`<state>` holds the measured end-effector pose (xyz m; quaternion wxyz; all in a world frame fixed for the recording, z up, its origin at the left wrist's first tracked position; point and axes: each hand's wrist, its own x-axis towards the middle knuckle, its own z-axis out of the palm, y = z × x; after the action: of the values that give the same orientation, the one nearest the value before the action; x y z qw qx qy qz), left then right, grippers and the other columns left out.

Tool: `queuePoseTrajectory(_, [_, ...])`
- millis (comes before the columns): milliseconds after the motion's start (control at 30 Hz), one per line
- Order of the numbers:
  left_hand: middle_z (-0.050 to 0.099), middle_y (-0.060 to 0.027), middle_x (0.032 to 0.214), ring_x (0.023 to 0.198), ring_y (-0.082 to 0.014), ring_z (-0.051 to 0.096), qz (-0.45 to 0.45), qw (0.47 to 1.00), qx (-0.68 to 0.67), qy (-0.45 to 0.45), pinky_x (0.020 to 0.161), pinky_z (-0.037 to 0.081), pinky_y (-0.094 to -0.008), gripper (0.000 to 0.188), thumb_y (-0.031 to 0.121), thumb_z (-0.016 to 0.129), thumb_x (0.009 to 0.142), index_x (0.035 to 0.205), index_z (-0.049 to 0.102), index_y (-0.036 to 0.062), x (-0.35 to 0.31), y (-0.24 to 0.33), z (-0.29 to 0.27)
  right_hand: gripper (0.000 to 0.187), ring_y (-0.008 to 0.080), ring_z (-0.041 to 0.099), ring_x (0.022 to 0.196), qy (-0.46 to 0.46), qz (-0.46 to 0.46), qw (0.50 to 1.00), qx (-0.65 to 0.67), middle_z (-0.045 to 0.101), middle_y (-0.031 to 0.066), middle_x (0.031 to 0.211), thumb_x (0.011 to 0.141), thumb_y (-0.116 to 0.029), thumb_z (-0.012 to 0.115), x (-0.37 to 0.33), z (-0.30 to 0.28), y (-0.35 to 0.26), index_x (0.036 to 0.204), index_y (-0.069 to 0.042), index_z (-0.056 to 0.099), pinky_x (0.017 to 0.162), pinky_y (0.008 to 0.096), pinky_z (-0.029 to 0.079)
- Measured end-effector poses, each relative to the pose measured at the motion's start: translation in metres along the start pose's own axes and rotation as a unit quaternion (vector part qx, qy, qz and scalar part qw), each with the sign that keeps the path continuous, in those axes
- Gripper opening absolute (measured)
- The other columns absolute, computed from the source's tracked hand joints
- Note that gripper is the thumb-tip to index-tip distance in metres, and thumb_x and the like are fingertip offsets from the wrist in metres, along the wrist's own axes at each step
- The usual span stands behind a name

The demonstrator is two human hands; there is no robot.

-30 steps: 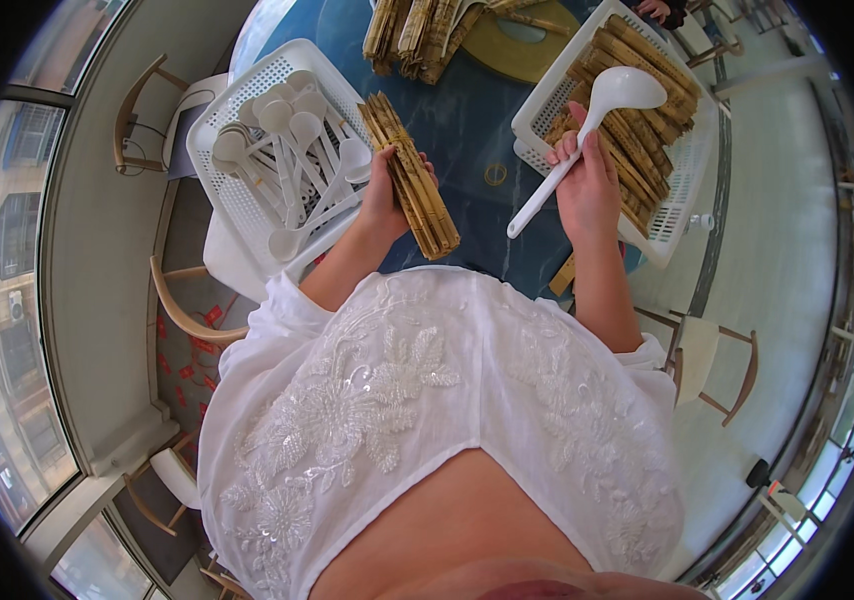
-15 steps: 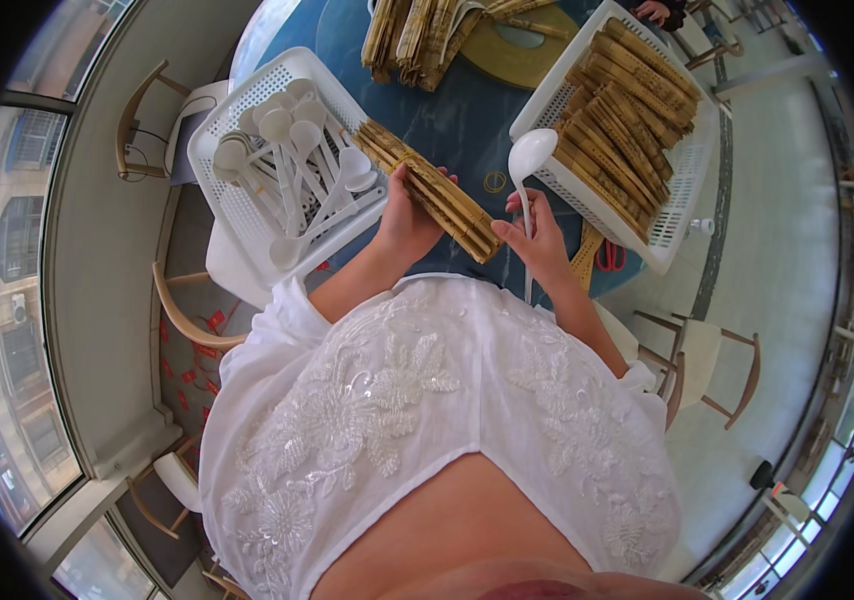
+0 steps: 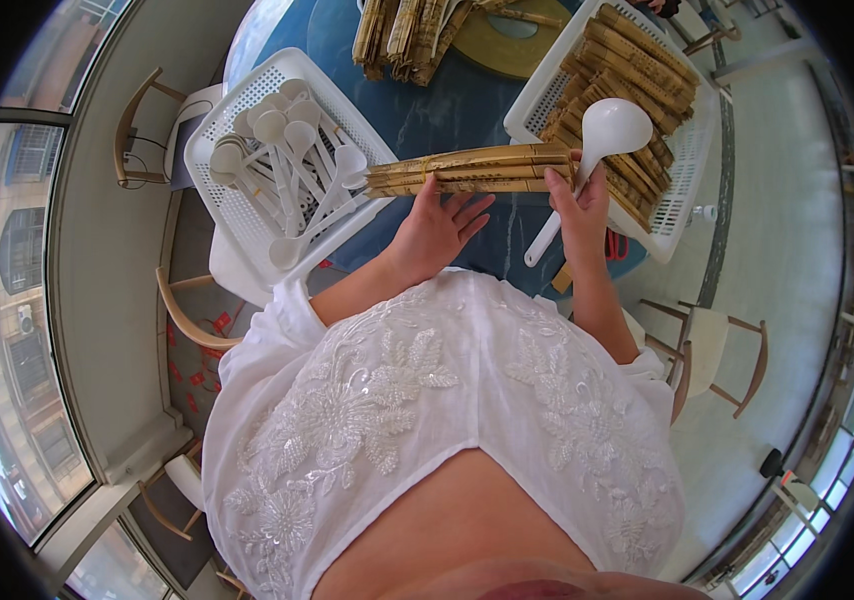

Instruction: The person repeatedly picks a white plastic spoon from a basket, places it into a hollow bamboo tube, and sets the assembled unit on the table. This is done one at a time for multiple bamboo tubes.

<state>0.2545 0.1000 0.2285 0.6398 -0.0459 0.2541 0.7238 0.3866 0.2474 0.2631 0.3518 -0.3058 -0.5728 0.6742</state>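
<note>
Watching remotely, I've got the bundle [image 3: 492,170] by one end, plus the ladle [image 3: 617,128], in my right hand [image 3: 582,205], presumably so one grip carries both over the surface [image 3: 457,120], with my left hand [image 3: 435,232], grip wide, thumb by the band [image 3: 425,164], likely there to steady it.

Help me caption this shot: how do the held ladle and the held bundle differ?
Colour: the ladle is plain white; the bundle is yellowish brown with dark markings.
Shape: the ladle widens into a round end; the bundle is long and narrow throughout.
Pose: the ladle slants in the picture; the bundle lies nearly level.
Shared: the right grip holds both.
</note>
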Motion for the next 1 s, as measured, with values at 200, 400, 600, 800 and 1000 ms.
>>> queuePoseTrajectory(200, [0.056, -0.0114, 0.122, 0.115, -0.0226, 0.052, -0.16, 0.961, 0.209, -0.079, 0.101, 0.04, -0.0367, 0.045, 0.043, 0.033, 0.101, 0.129, 0.046, 0.0103, -0.012, 0.013, -0.009, 0.032, 0.0036, 0.051, 0.081, 0.027, -0.044, 0.997, -0.055, 0.057, 0.0015, 0.093, 0.085, -0.015, 0.068, 0.01, -0.009, -0.02, 0.109, -0.002, 0.051, 0.07, 0.0176, 0.043])
queuePoseTrajectory(400, [0.057, -0.0121, 0.115, 0.104, -0.025, 0.056, 0.267, 0.684, 0.672, -0.097, 0.089, 0.046, -0.0347, 0.037, 0.017, 0.064, 0.089, 0.122, 0.052, 0.0034, -0.026, 0.039, 0.014, 0.035, 0.0025, 0.046, 0.068, -0.009, 0.013, 0.985, -0.171, 0.053, -0.0023, 0.078, 0.083, -0.029, 0.07, 0.033, -0.019, -0.048, 0.102, -0.004, 0.055, 0.06, 0.0177, 0.038])
queuePoseTrajectory(600, [0.054, -0.0128, 0.108, 0.095, -0.0198, 0.057, 0.117, 0.747, 0.641, -0.135, 0.084, 0.047, -0.031, 0.085, 0.007, 0.067, 0.082, 0.148, 0.013, 0.0117, -0.006, 0.029, 0.014, 0.035, 0.002, 0.036, 0.059, -0.092, 0.102, 0.984, -0.113, 0.044, -0.0057, 0.073, 0.084, -0.039, 0.069, 0.064, -0.009, -0.053, 0.096, -0.009, 0.056, 0.054, 0.0178, 0.031])
queuePoseTrajectory(800, [0.051, -0.0114, 0.105, 0.084, -0.0177, 0.059, 0.075, 0.881, 0.461, -0.079, 0.074, 0.051, -0.0316, 0.084, 0.009, 0.063, 0.085, 0.148, 0.007, 0.01, -0.01, 0.015, 0.001, 0.028, 0.0062, 0.032, 0.055, -0.023, 0.074, 0.988, 0.136, 0.052, 0.0029, 0.076, 0.096, -0.029, 0.053, 0.08, -0.012, -0.049, 0.103, -0.002, 0.057, 0.051, 0.0221, 0.031])
queuePoseTrajectory(1000, [0.051, -0.0107, 0.109, 0.084, -0.0175, 0.06, 0.063, 0.912, 0.401, -0.051, 0.072, 0.052, -0.0317, 0.078, 0.007, 0.056, 0.088, 0.149, 0.007, 0.0118, -0.01, 0.005, 0.002, 0.024, 0.0279, 0.061, 0.101, -0.016, 0.013, 0.971, 0.239, 0.065, 0.0197, 0.101, 0.101, -0.023, 0.038, 0.078, 0.003, -0.05, 0.1, -0.003, 0.05, 0.095, 0.0407, 0.046])
